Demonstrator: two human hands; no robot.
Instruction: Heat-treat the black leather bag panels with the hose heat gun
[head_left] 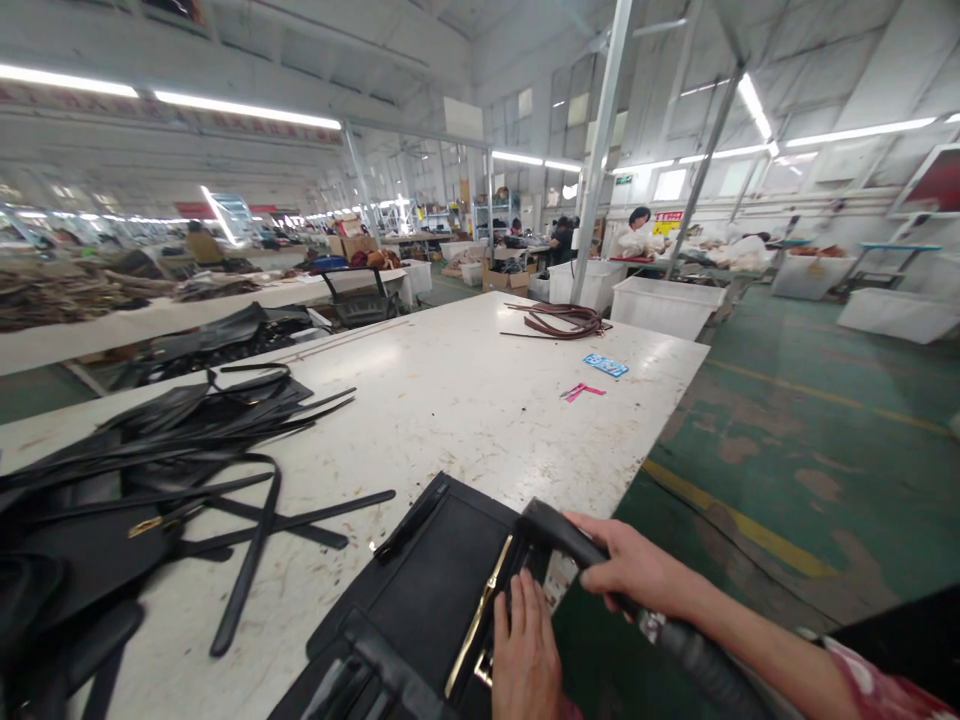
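A black leather bag lies flat at the table's near edge, with gold-coloured metal trim and a buckle on its right side. My left hand rests on that side of the bag beside the trim, fingers stretched out. My right hand is wrapped round a black vacuum hose, a curved tube joined by a metal clamp to a thick pipe running down to the right. The mouth of the hose is at the bag's right edge, above my left fingers; whether it touches the leather I cannot tell.
Black bags with straps are heaped on the left of the white table. Coiled brown straps, a blue card and a pink-handled tool lie farther back. White bins stand beyond; people work in the background.
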